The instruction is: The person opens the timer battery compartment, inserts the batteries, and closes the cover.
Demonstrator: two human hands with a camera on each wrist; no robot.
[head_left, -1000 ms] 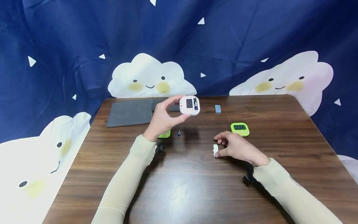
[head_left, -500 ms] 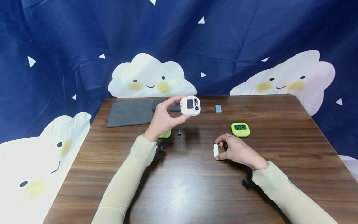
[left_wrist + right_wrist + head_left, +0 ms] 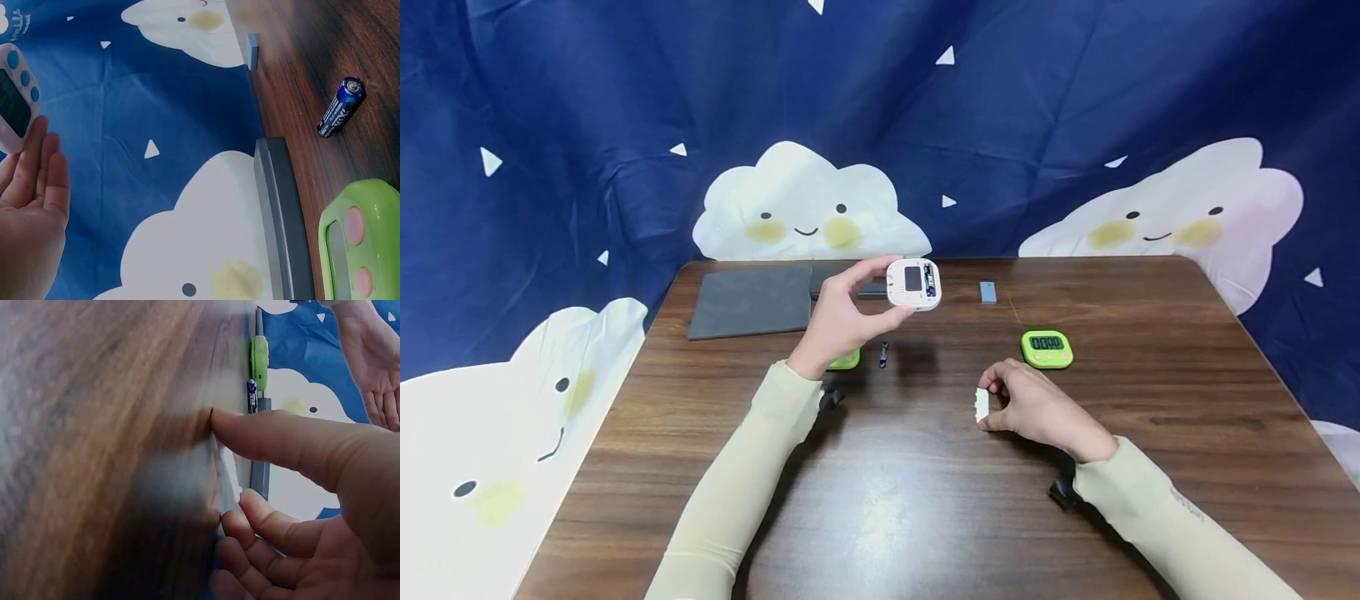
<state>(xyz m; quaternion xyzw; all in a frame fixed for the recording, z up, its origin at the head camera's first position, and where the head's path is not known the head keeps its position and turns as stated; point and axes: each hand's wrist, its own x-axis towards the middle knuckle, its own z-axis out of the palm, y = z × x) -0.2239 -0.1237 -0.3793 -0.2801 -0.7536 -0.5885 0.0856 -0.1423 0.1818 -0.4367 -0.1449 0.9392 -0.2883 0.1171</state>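
My left hand (image 3: 838, 321) grips a white kitchen timer (image 3: 913, 284) by its edges above the table. Its back faces the head camera, with the battery compartment uncovered and a battery (image 3: 929, 280) inside. In the left wrist view, blue buttons and a screen show on the front of the timer (image 3: 17, 94). Low over the table, my right hand (image 3: 1041, 404) pinches a small white battery cover (image 3: 982, 405) between thumb and fingers. The right wrist view shows the cover (image 3: 229, 472) edge-on, partly hidden by the thumb. A loose blue battery (image 3: 340, 107) lies below the timer.
A green timer (image 3: 1047, 349) lies beyond my right hand. Another green timer (image 3: 359, 244) is partly hidden under my left wrist. Dark grey flat panels (image 3: 748, 302) lie at the back left, and a small blue block (image 3: 988, 292) sits near the back edge.
My right fingers have closed around the white battery cover, with the index finger now at its far end. My left hand keeps the white timer raised nearly in place.
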